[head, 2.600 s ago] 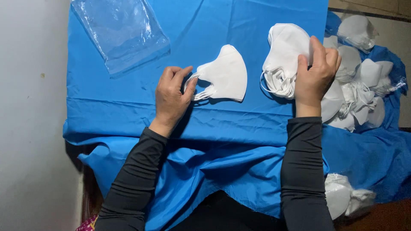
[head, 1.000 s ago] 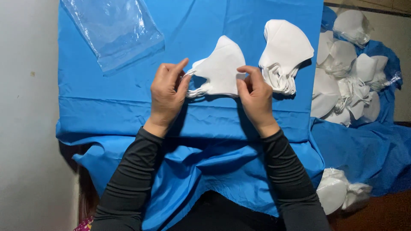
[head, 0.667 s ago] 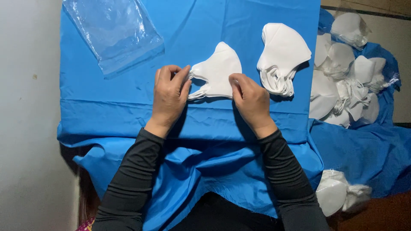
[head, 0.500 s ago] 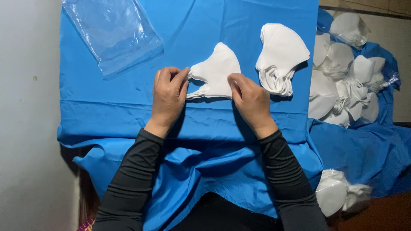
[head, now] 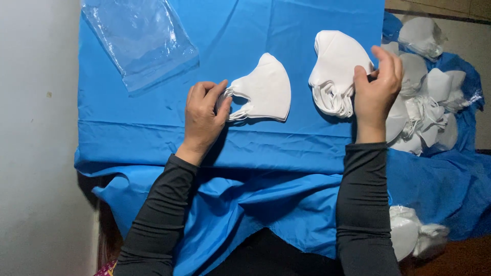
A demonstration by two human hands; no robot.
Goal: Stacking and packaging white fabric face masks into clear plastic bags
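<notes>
Head: L hand point(head: 203, 116) pins mask point(head: 263, 89).

hands point(head: 204, 115) on white masks point(head: 263, 89)

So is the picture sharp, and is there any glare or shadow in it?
Head view: mostly sharp; the clear plastic bag shows pale glare; the left hand casts a soft shadow on the blue cloth; the lower right corner is dim, and the white masks there look soft.

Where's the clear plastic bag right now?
Head view: the clear plastic bag lies at the blue cloth's top-left corner, beyond the left hand.
</notes>
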